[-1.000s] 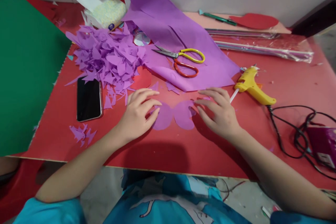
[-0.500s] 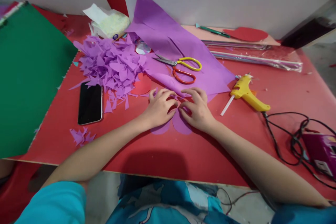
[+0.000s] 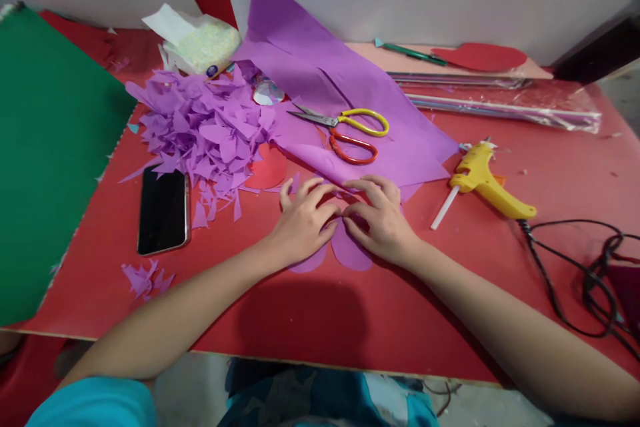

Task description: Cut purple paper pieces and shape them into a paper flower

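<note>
On the red tabletop, a purple paper cutout with rounded lobes lies partly hidden beneath both hands. My left hand bends over its left side, thumb and forefinger pinched at the middle of the paper. From the other side my right hand pinches the same spot, its fingertips almost touching those of the left. Just beyond the hands, scissors with one yellow and one red handle rest on a large purple paper sheet.
Purple scraps are heaped at the left, beside a black phone. A yellow glue gun with a black cord lies right. A green sheet covers the left edge; wrapped sticks and a tissue pack sit behind.
The view has shifted slightly, so the hands and cutout appear a little lower. Both hands keep nearly the same pinching pose on the paper.
</note>
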A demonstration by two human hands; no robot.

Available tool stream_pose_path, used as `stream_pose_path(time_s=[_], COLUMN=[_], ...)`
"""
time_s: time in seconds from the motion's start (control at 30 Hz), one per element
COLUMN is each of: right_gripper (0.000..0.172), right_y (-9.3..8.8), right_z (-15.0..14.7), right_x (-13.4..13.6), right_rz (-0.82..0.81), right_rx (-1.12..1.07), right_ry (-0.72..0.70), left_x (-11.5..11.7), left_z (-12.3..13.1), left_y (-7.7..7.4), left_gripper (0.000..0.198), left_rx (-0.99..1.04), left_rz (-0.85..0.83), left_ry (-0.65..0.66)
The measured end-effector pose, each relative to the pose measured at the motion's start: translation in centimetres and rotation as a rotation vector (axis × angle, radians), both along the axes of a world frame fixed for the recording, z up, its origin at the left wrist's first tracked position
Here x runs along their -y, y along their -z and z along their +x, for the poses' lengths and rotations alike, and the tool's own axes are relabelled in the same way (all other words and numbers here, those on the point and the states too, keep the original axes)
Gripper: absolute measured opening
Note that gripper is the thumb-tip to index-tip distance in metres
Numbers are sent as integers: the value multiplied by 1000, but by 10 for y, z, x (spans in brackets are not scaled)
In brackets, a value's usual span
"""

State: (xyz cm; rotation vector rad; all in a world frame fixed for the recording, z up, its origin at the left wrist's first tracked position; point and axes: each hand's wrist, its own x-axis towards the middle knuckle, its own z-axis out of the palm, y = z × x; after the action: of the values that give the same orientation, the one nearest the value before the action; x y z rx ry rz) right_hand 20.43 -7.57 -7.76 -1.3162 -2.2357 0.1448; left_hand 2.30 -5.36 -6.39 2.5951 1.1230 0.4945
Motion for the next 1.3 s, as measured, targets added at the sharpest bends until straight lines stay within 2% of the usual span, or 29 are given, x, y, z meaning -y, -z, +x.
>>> stream_pose_path(time_s=[0.23, 0.47, 0.7, 1.1, 1.3], right_gripper=[10, 9, 10, 13, 10], right_y=[1, 1, 1, 1, -3], right_z=[-2, -3, -3, -5, -2], right_x=[0, -1, -1, 0, 0], right_rz=[-9, 29, 8, -25, -45], right_rx=[5, -2, -25, -20, -43], right_ry=[0, -25, -26, -35, -19], left_x=[0, 1, 1, 0, 0], left_z=[0, 0, -1, 0, 0], left_y=[-2, 3, 5, 5, 6], left_gripper=[13, 12, 12, 15, 16], left_rx=[-6, 55, 53, 34, 61], left_rz=[-27, 29, 60, 9, 90], left_ry=[-5, -67, -48, -36, -38])
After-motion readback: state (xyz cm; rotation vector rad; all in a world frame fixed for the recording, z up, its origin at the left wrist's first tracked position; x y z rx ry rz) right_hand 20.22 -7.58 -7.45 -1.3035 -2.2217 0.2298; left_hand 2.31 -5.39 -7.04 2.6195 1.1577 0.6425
